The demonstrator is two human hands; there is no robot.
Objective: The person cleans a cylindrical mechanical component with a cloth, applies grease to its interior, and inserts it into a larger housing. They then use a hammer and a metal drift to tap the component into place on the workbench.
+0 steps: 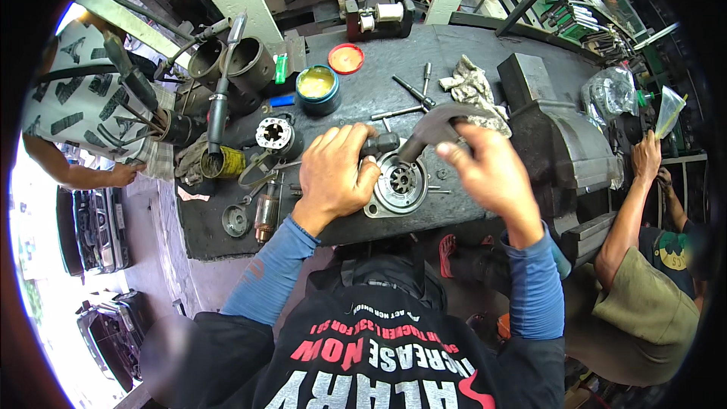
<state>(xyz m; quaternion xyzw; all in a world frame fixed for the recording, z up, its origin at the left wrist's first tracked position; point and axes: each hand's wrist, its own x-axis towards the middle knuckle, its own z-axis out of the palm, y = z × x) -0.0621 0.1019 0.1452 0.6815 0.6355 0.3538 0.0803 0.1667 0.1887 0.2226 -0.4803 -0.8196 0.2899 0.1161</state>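
My left hand (331,174) is closed around a short, dark, thick-ended tool (385,142) at the upper left rim of a round metal housing (405,203). A small toothed gear (400,179) sits in the housing's centre, which lies face up near the bench's front edge. My right hand (492,174), slightly blurred, grips a hammer (443,126). The hammer's dark head hangs over the housing's upper right side, close to the tool; whether they touch I cannot tell. My fingers hide most of the hammer's handle.
The dark bench (341,232) holds a copper-wound armature (266,216), a cylindrical metal part (274,133), an open grease tub (318,89), its red lid (346,58), a T-handled tool (409,98) and a rag (471,83). A large vise (556,136) stands right. People stand at both sides.
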